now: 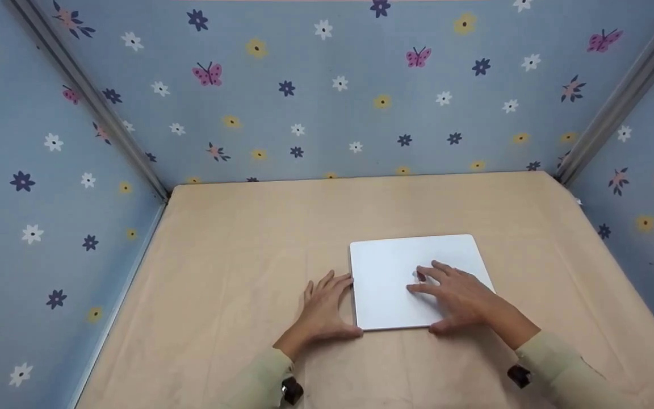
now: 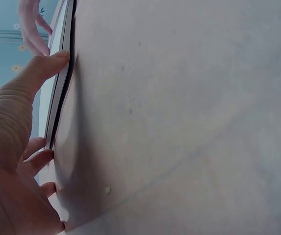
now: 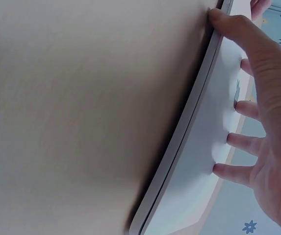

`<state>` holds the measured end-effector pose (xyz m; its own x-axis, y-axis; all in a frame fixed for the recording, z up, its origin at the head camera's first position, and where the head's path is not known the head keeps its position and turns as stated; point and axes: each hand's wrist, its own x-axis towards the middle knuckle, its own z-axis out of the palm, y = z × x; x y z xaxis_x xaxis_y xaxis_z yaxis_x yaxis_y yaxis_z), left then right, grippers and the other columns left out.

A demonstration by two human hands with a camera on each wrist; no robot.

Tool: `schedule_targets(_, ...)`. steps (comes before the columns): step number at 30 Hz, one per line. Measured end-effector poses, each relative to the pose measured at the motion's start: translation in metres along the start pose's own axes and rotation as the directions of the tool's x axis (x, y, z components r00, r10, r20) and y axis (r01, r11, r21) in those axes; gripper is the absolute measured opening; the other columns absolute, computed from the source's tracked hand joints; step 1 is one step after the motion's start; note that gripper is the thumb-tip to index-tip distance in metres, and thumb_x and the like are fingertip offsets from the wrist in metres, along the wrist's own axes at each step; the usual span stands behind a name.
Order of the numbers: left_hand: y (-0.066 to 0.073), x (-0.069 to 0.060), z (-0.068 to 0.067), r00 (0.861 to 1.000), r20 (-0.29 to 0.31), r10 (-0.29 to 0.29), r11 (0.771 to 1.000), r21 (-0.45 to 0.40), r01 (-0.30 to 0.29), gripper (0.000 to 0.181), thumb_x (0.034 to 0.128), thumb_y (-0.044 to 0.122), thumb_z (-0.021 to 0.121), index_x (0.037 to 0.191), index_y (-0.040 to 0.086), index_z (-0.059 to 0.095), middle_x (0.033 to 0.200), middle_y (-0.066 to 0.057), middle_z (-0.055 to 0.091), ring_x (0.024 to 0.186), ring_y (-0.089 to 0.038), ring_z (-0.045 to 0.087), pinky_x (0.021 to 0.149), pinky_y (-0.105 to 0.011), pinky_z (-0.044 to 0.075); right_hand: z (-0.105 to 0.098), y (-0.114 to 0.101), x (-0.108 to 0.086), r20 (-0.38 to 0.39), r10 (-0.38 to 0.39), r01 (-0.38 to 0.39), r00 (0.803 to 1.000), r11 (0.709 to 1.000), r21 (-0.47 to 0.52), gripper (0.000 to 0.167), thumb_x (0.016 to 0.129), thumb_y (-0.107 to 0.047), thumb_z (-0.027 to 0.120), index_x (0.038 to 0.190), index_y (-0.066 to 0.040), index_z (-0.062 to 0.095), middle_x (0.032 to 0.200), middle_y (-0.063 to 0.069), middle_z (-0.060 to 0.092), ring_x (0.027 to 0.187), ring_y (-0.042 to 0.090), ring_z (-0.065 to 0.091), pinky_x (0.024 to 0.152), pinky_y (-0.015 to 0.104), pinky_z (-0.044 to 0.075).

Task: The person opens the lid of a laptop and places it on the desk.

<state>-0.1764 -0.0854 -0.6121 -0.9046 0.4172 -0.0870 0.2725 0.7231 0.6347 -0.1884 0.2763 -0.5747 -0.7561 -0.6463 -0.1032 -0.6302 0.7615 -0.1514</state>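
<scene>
A closed silver laptop (image 1: 395, 284) lies flat on the cloth-covered table, a logo on its lid partly hidden by the right hand. At its left side is my left hand (image 1: 322, 312), fingers spread, with the thumb (image 2: 57, 56) touching the near edge by the corner. My right hand (image 1: 463, 295) rests over the right part of the lid. Its fingertips (image 3: 221, 169) touch the top surface, while the thumb (image 3: 221, 19) lies against the near edge. The seam between lid and base shows as a thin dark line in the right wrist view.
Beige cloth (image 1: 236, 255) covers the table around the laptop. Blue flowered panels (image 1: 304, 85) stand behind and at both sides, with grey metal posts (image 1: 88, 96) at the back corners. A tiny pale crumb (image 2: 108, 190) lies near the left hand.
</scene>
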Motion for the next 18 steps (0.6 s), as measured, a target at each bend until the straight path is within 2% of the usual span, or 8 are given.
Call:
schedule_targets(4, 0.0011, -0.0012, 0.0011, 1.000, -0.002, -0.013, 1.000, 0.009, 0.013, 0.115, 0.0713, 0.060, 0.101, 0.167, 0.017, 0.052, 0.177, -0.007, 0.051, 0.174, -0.044, 0.029, 0.134, -0.085, 0.013, -0.0003, -0.0023, 0.0008, -0.028, -0.021, 0.020, 0.999, 1.000, -0.018, 0.086, 0.080, -0.058, 0.095, 0.157, -0.032, 0.066, 0.167, 0.013, 0.060, 0.155, 0.055, 0.055, 0.099, 0.074, 0.062)
schedule_targets(9, 0.0027, -0.0018, 0.0014, 1.000, 0.002, -0.016, 1.000, 0.018, 0.016, 0.116, 0.0719, 0.061, 0.100, 0.168, 0.017, 0.052, 0.177, -0.007, 0.050, 0.174, -0.044, 0.030, 0.135, -0.084, 0.013, 0.0000, -0.0025, 0.0012, -0.041, -0.026, 0.024, 0.999, 0.999, -0.038, 0.085, 0.077, -0.058, 0.097, 0.153, -0.032, 0.068, 0.163, 0.011, 0.062, 0.152, 0.053, 0.057, 0.086, 0.072, 0.064)
schedule_targets(18, 0.0052, -0.0019, 0.0012, 1.000, 0.006, -0.028, 0.999, 0.029, 0.027, 0.117, 0.0715, 0.061, 0.101, 0.168, 0.018, 0.051, 0.177, -0.007, 0.050, 0.174, -0.043, 0.030, 0.136, -0.083, 0.014, -0.0013, -0.0011, 0.0025, -0.031, -0.024, 0.022, 0.999, 0.999, -0.047, 0.082, 0.076, -0.059, 0.095, 0.150, -0.034, 0.068, 0.159, 0.009, 0.063, 0.149, 0.051, 0.058, 0.084, 0.067, 0.064)
